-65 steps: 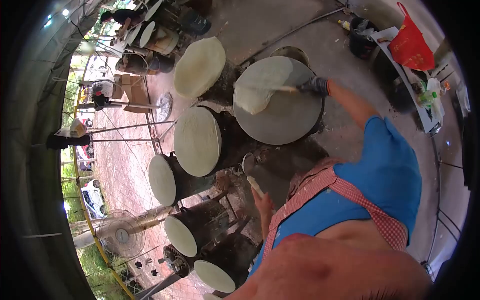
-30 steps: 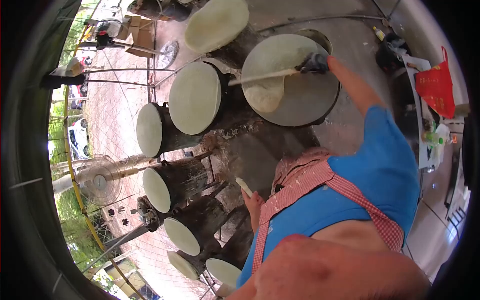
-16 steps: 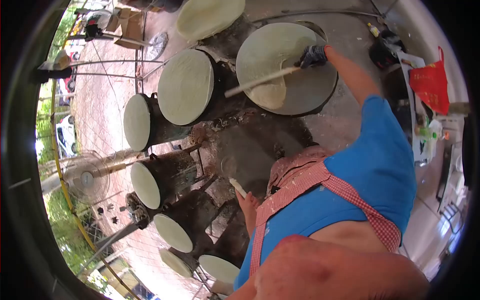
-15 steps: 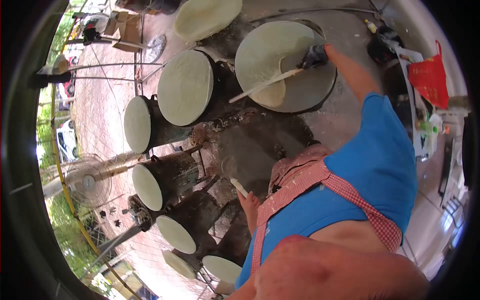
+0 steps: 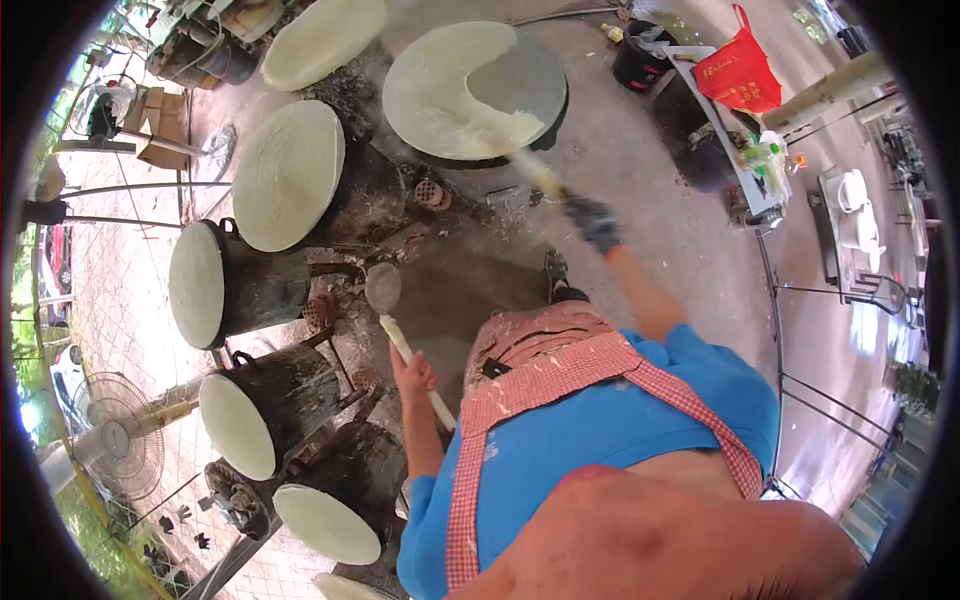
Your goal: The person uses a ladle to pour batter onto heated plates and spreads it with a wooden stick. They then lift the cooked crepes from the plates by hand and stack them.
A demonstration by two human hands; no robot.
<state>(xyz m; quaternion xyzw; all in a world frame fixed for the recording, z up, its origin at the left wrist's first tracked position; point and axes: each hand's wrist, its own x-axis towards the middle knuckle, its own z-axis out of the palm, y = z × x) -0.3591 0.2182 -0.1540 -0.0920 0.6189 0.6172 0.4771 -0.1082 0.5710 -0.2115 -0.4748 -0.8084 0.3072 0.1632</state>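
Note:
My left hand (image 5: 413,376) is closed around the pale handle of a ladle (image 5: 382,290), its bowl upward near the drum stoves. My right hand (image 5: 595,224), in a dark glove, grips a long pale stick-like spreader (image 5: 537,170), blurred by motion. The spreader's far end is at the near edge of a large round griddle (image 5: 545,80). Pale batter (image 5: 430,75) covers the griddle's left side and curves along its near edge; grey surface shows at the right.
More batter-covered round griddles (image 5: 288,175) stand on dark drums (image 5: 270,285) down the left. A fan (image 5: 115,438) is beyond them. At right are a black bucket (image 5: 640,58), a narrow table (image 5: 735,165) and a red bag (image 5: 740,70).
My view has shifted, and the griddles sit further left. My right hand has drawn back from over the large griddle toward me with the spreader. Batter covers a different part of it.

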